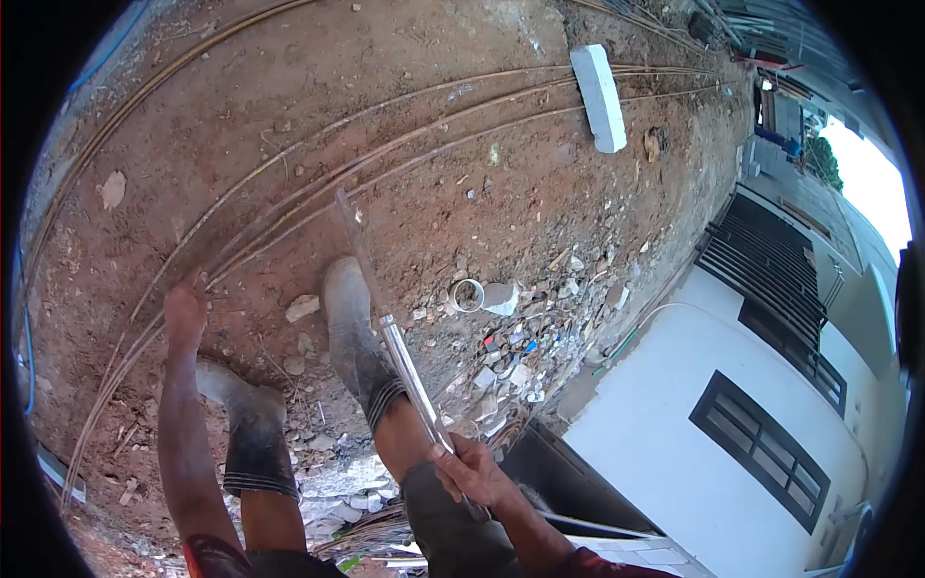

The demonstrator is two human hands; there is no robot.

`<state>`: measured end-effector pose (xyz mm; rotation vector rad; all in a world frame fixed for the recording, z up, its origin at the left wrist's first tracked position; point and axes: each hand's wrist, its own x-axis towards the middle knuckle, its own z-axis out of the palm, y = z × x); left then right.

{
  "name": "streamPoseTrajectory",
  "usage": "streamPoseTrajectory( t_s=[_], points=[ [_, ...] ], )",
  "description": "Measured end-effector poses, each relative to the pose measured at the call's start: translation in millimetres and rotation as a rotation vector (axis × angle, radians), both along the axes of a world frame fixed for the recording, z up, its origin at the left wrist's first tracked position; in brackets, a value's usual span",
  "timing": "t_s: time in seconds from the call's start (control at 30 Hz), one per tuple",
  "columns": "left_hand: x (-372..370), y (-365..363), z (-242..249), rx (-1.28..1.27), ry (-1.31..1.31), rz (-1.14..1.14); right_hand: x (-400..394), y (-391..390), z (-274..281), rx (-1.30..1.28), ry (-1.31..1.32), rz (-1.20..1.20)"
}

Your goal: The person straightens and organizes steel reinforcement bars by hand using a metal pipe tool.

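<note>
Long thin rods (385,144) run in a curve over the reddish dirt ground. My left hand (186,310) is closed on one or more of these rods at the left. In my right hand (469,469) is a long metal tool (409,371), its fingers wrapped round the shiny tubular part near the lower end. The tool slants up and to the left, and its narrow far end (345,207) is close to the rods. Below it are my boots, one (349,318) beside the tool and the other (252,424) near my left arm.
A pale block (598,98) lies across the rods at the upper right. Rubble (520,356) and a white ring (467,296) are right of my boots. Beyond stands a white wall (655,414) with a dark-framed window (761,451). More rods (116,125) curve along the left.
</note>
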<state>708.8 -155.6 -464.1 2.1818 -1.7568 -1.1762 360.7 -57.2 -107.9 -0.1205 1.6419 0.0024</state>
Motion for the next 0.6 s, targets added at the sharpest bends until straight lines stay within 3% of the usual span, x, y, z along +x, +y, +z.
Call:
streamPoseTrajectory(
  t_s=[0.13,0.2,0.27,0.33,0.4,0.47,0.5,0.57,0.6],
  points=[
    [-3.3,-18.4,19.5,-0.015,-0.163,-0.043,-2.5,3.7,1.6,0.011,0.055,-0.013],
    [6.8,-29.4,37.7,-0.305,-0.268,-0.127,-9.1,6.9,3.7,0.028,0.049,0.009],
    [27.7,-36.9,36.4,-0.237,-0.21,-0.152,-14.9,12.9,1.5,0.045,0.063,0.014],
    [35.2,-49.7,22.5,-0.333,-0.193,-0.118,-18.1,20.3,0.8,0.038,0.11,-0.016],
    [27.8,-76.2,35.8,-0.14,-0.139,-0.014,-14.1,19.5,-3.6,0.047,0.111,-0.052],
    [31.7,-81.9,16.8,0.148,-0.23,-0.142,-9.4,16.0,-6.3,0.069,0.138,-0.122],
    [26.0,-76.2,17.9,0.151,-0.25,-0.14,-7.2,13.2,-8.1,0.071,0.117,-0.119],
    [3.9,-57.8,25.8,-0.143,-0.573,-0.154,-4.0,8.4,-6.7,0.102,0.137,-0.147],
    [-4.9,-48.2,30.8,-0.136,-0.585,-0.156,-2.5,5.2,-6.1,0.119,0.131,-0.152]
  ],
)
